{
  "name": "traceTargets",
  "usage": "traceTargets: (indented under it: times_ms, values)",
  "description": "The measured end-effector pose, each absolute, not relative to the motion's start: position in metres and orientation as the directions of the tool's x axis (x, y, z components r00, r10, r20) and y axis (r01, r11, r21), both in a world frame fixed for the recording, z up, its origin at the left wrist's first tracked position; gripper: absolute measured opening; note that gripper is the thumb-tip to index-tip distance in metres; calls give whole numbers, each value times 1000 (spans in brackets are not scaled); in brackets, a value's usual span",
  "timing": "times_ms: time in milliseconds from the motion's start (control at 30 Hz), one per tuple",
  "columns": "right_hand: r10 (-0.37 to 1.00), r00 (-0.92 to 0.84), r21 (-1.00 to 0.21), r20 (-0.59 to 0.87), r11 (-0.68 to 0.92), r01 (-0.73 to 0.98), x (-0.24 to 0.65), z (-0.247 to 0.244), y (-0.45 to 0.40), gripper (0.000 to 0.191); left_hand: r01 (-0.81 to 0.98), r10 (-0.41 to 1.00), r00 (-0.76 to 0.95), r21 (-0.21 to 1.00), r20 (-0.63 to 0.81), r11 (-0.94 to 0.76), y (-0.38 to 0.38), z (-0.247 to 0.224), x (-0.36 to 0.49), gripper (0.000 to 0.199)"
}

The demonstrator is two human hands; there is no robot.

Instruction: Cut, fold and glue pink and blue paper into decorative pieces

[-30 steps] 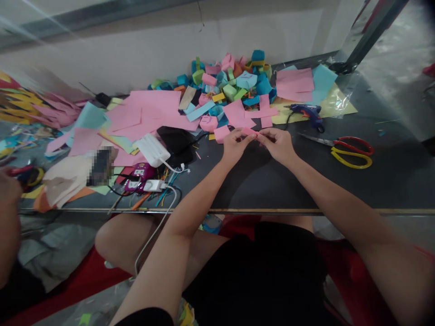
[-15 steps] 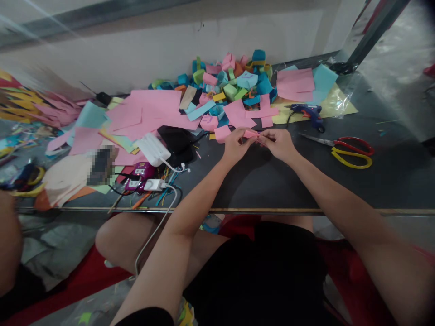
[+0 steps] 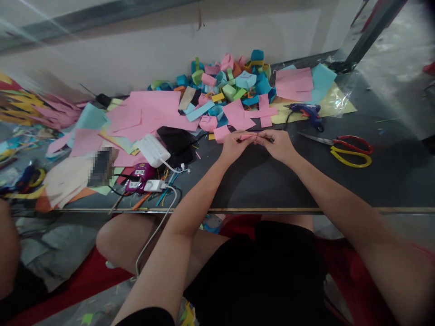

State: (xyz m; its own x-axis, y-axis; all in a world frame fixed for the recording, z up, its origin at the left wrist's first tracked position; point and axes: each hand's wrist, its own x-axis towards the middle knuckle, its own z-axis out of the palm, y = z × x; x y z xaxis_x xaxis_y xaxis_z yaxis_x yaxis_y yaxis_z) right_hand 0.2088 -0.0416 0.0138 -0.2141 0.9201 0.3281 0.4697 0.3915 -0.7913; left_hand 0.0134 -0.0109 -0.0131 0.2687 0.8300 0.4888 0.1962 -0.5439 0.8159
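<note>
Over the dark table [image 3: 272, 190], my left hand [image 3: 234, 146] pinches a small piece of pink paper [image 3: 249, 136] from the left. My right hand [image 3: 277, 144] has its fingers closed on the right end of the same piece, and the fingertips of both hands nearly meet. Just behind them lie a pink paper cross [image 3: 264, 108] and a pink sheet with a notched edge [image 3: 238, 114]. A blue glue gun [image 3: 307, 110] and scissors with red and yellow handles [image 3: 351, 149] rest to the right of my hands.
Folded paper pieces [image 3: 231, 86] are heaped against the wall. Pink sheets [image 3: 152, 106], a white power bank [image 3: 152, 149], a black pouch [image 3: 175, 142] and a purple power strip [image 3: 140, 176] with cables lie to the left. Another person's arm [image 3: 7, 244] shows at the left edge.
The pink piece has been tilted or turned between my fingertips, and less of it shows. Both hands stay in nearly the same place.
</note>
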Motion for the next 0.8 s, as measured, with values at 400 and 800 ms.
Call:
traceTargets:
  times_ms: [400,800]
  values:
    - [906,-207,-667,370,414,620,210,14,-39,26,289,872,205,824,444,-487,-18,-9,18,7]
    - [931,-186,-791,314,365,491,209,16,-43,22,159,927,158,917,341,-365,-12,-22,25,6]
